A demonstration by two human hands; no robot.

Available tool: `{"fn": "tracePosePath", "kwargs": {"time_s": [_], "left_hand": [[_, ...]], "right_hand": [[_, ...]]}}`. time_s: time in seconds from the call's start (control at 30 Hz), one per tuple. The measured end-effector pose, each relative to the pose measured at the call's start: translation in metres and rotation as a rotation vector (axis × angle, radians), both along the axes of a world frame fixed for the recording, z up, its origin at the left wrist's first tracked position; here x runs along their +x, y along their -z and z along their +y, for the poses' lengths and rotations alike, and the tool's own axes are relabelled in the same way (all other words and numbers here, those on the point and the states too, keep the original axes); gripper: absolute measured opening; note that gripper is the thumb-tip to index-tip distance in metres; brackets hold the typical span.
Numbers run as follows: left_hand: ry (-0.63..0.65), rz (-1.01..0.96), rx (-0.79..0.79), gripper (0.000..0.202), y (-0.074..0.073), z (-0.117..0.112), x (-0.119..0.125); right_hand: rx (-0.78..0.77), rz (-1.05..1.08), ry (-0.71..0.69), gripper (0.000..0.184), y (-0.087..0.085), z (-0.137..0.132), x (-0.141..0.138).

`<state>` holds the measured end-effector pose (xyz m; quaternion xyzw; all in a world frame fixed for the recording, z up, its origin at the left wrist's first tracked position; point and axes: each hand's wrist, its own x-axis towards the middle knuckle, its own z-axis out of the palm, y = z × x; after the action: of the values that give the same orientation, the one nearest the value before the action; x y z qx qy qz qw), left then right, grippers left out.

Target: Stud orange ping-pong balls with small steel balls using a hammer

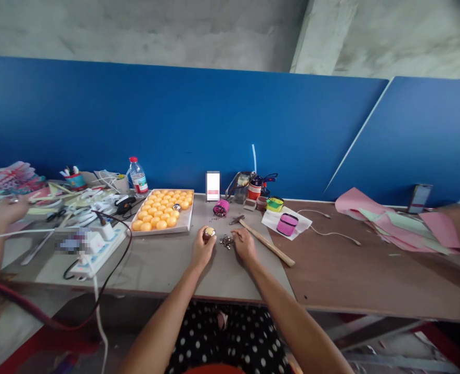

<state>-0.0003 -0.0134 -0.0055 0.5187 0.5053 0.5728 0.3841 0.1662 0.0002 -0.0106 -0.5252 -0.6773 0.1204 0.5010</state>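
Worktop (155, 266), mid-frame: left hand (202, 252) grips shiny ball (210, 232), apparently steadying it; right hand (246, 245), can't tell if gripping, beside metal pieces (226, 241), likely heaped for easy reach.

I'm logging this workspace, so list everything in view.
tray: one, white, left of centre
balls: dozens, orange, in tray
bottle: one, clear, by tray's back corner
power strip: one, white, left
cables and clutter: many, mixed, mostly left
hammer: one, brown handle, right of centre
metal bits: pile, silvery, centre
containers: several, pink, red, yellow-green, around centre
papers: many, pink and pale green, right
phones: two, white centre, greyish right
partition: one, blue, behind
other people's arms: two, outer edges
left hand: one, holding shiny round piece
right hand: one, by metal bits
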Motion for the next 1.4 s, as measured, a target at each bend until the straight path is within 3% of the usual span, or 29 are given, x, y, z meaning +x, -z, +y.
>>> {"fn": "tracePosePath", "kwargs": {"time_s": [0.27,0.5,0.87,1.2,1.4], "left_hand": [[0.025,0.151,0.057,0.042,-0.003,-0.004,0.000],[0.090,0.325,0.119,0.040,-0.009,-0.012,0.003],[0.095,0.364,0.117,0.041,-0.006,-0.011,0.002],[0.126,0.328,0.095,0.042,-0.011,-0.013,0.003],[0.124,0.344,0.103,0.040,-0.014,-0.016,0.004]], "right_hand": [[-0.207,-0.302,0.110,0.031,-0.001,-0.008,0.005],[-0.303,-0.425,0.112,0.022,-0.012,-0.011,-0.002],[-0.286,-0.318,0.102,0.012,-0.007,-0.004,-0.001],[-0.190,0.179,-0.033,0.018,0.002,0.006,0.011],[-0.224,0.132,-0.043,0.020,0.002,0.007,0.010]]}}
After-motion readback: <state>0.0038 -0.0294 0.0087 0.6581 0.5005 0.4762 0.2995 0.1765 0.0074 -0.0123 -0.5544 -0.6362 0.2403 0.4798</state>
